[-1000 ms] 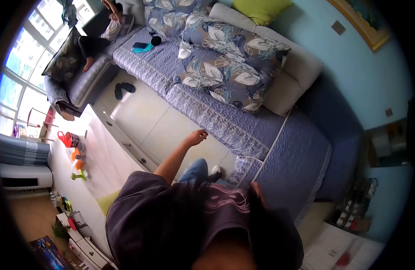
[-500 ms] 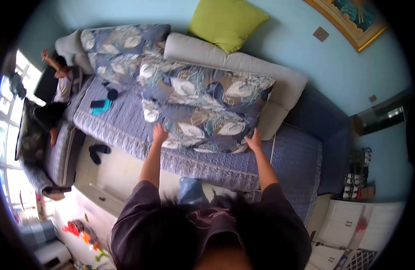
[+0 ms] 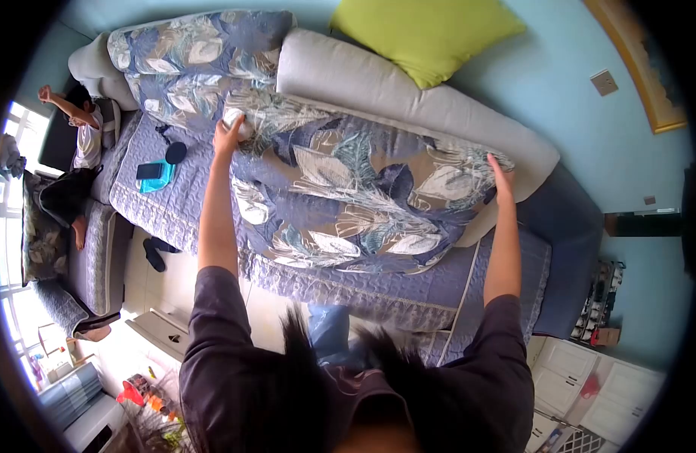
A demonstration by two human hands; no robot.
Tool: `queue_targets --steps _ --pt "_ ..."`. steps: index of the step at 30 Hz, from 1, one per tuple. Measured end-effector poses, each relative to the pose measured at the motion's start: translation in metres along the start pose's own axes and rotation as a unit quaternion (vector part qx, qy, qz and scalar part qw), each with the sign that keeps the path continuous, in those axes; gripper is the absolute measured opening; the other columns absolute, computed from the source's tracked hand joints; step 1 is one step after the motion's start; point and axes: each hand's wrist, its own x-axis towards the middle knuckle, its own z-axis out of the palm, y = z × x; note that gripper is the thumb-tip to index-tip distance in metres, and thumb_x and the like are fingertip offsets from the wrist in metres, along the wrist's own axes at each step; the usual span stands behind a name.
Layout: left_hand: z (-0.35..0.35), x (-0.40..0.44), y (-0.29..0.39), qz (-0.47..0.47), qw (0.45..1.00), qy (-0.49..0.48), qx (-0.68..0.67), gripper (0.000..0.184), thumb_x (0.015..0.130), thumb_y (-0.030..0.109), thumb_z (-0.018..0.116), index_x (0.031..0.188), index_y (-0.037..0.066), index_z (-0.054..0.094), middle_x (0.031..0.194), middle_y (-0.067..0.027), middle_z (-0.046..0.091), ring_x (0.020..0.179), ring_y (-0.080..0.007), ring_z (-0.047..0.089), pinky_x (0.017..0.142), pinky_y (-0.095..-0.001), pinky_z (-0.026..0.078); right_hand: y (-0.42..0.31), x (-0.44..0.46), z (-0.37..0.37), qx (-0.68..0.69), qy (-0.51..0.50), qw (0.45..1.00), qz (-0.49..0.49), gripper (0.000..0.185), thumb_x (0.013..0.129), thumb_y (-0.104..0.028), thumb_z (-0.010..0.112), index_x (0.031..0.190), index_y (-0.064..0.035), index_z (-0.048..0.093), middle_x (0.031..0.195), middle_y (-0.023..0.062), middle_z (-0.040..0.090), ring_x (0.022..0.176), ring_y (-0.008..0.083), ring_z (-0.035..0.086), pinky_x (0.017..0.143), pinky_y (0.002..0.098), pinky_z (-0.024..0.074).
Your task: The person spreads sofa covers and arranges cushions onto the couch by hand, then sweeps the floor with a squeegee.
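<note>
A floral sofa cover (image 3: 363, 181) in grey-blue, beige and white lies spread over the sofa's backrest and seat. My left hand (image 3: 228, 136) is closed around its upper left corner, where a pale part of the fabric bunches beside the fingers. At the upper right edge of the cover, my right hand (image 3: 500, 177) grips the side, and some of its fingers are hidden. The two arms reach wide apart. Beneath the cover, the quilted purple-grey seat cover (image 3: 348, 283) with a ruffled edge shows.
A green cushion (image 3: 431, 38) rests above the grey backrest (image 3: 348, 64). Another person (image 3: 87, 140) sits at the left. A phone (image 3: 148, 171) lies on a turquoise item (image 3: 166, 180) beside a round black object (image 3: 175, 153). Dark slippers (image 3: 154, 255) are on the floor.
Both my hands have moved from the cover's lower edge up to its upper corners, toward the backrest. The cover now looks more spread out. My view has come closer to the sofa.
</note>
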Motion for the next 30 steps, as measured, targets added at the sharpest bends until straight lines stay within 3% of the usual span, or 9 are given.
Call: queue_targets --steps 2,5,14,16,18,20,21,25,30 --pt "-0.001 -0.029 0.032 0.019 0.98 -0.029 -0.195 0.077 0.055 0.05 0.06 0.105 -0.005 0.04 0.103 -0.0172 0.045 0.096 -0.0229 0.043 0.079 -0.0298 0.035 0.012 0.002 0.001 0.016 -0.034 0.997 0.061 0.061 0.059 -0.028 0.065 0.105 0.0033 0.04 0.106 0.0101 0.044 0.096 0.02 0.042 0.082 0.0274 0.0304" --pt "0.012 0.0 0.0 -0.052 0.984 -0.035 -0.164 0.075 0.055 0.045 0.064 0.104 -0.006 0.041 0.101 -0.0157 0.046 0.091 -0.0193 0.046 0.074 -0.027 0.037 0.031 -0.007 -0.005 0.018 -0.012 0.999 0.024 0.057 0.061 -0.027 0.063 0.104 0.0039 0.041 0.106 0.0105 0.043 0.096 0.0206 0.041 0.082 0.0273 0.03" --pt "-0.025 -0.108 -0.006 0.13 0.982 0.026 -0.133 0.052 0.069 0.036 0.053 0.102 -0.002 0.042 0.099 -0.0137 0.047 0.09 -0.0223 0.043 0.079 -0.0307 0.032 0.079 -0.121 -0.094 0.119 0.015 0.991 0.054 0.043 0.069 -0.021 0.056 0.101 0.0024 0.043 0.097 0.0087 0.048 0.087 0.0161 0.045 0.076 0.0262 0.0329" --pt "-0.049 -0.111 -0.059 -0.034 0.976 -0.039 -0.212 0.045 0.074 0.035 0.044 0.1 -0.001 0.046 0.099 -0.012 0.047 0.087 -0.0203 0.045 0.076 -0.0295 0.036 0.082 -0.164 -0.129 0.131 0.024 0.986 0.101 0.039 0.067 -0.021 0.058 0.097 0.0015 0.046 0.092 0.0073 0.049 0.083 0.0152 0.046 0.074 0.0248 0.0343" --pt "-0.082 -0.158 -0.047 -0.044 0.943 -0.048 -0.326 0.045 0.075 0.036 0.041 0.102 0.001 0.046 0.101 -0.0115 0.046 0.084 -0.0218 0.048 0.072 -0.0315 0.04 0.049 -0.207 -0.155 0.092 0.096 0.986 0.102 0.036 0.064 -0.02 0.061 0.091 0.0009 0.05 0.087 0.0073 0.051 0.079 0.0153 0.048 0.071 0.0243 0.0356" --pt "-0.117 -0.235 -0.013 -0.116 0.89 -0.074 -0.434 0.061 0.074 0.045 0.039 0.116 0.002 0.026 0.115 -0.013 0.034 0.102 -0.0262 0.037 0.085 -0.0375 0.032 0.037 -0.241 -0.196 0.047 0.166 0.981 0.093 0.034 0.062 -0.019 0.062 0.088 0.0008 0.051 0.084 0.0075 0.052 0.076 0.0153 0.048 0.07 0.0243 0.0365" --pt "-0.131 -0.248 -0.034 -0.108 0.865 -0.129 -0.472 0.066 0.073 0.048 0.037 0.119 0.003 0.021 0.119 -0.0127 0.029 0.103 -0.0273 0.035 0.085 -0.0388 0.031 0.06 -0.251 -0.218 0.115 0.086 0.981 0.132 0.034 0.061 -0.018 0.063 0.087 0.0009 0.051 0.082 0.008 0.052 0.075 0.0156 0.049 0.069 0.0251 0.0372" --pt "-0.143 -0.363 0.056 -0.017 0.903 -0.131 -0.408 0.062 0.075 0.046 0.035 0.119 0.005 0.022 0.119 -0.012 0.03 0.104 -0.0273 0.034 0.086 -0.0387 0.03 0.071 -0.257 -0.293 0.204 -0.017 0.957 0.203 0.032 0.057 -0.01 0.063 0.084 0.0012 0.05 0.078 0.0085 0.053 0.072 0.0178 0.051 0.066 0.0281 0.0397" --pt "-0.08 -0.481 0.2 0.02 0.883 -0.075 -0.462 0.053 0.078 0.041 0.031 0.119 0.008 0.023 0.12 -0.0126 0.027 0.107 -0.0264 0.031 0.087 -0.0393 0.03 0.041 -0.214 -0.432 0.371 0.08 0.909 0.173 0.032 0.055 -0.003 0.06 0.084 0.0013 0.05 0.074 0.0077 0.053 0.069 0.0194 0.052 0.064 0.029 0.0411"
